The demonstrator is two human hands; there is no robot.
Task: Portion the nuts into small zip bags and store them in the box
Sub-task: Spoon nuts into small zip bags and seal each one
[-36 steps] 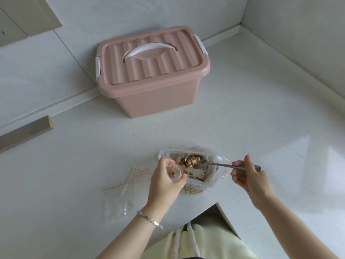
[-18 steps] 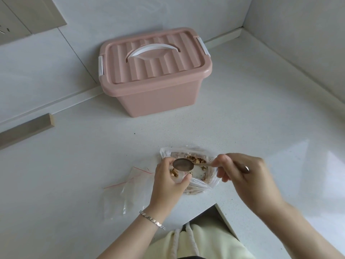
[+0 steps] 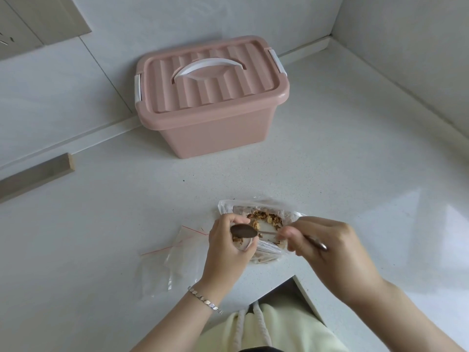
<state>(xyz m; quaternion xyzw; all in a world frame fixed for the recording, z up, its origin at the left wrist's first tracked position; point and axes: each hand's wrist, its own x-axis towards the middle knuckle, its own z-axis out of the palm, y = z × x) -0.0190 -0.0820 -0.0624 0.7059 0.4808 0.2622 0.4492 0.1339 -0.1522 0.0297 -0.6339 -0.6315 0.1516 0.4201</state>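
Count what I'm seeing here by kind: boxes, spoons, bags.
pink box: 1
spoon, in the right hand: 1
big bag of nuts: 1
small zip bag, in the left hand: 1
pile of empty zip bags: 1, sheets overlap, number unclear
total: 5

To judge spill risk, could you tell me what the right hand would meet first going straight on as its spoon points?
Likely the small zip bag the left hand holds; the spoon in the right hand hovers at its mouth, depth unclear.
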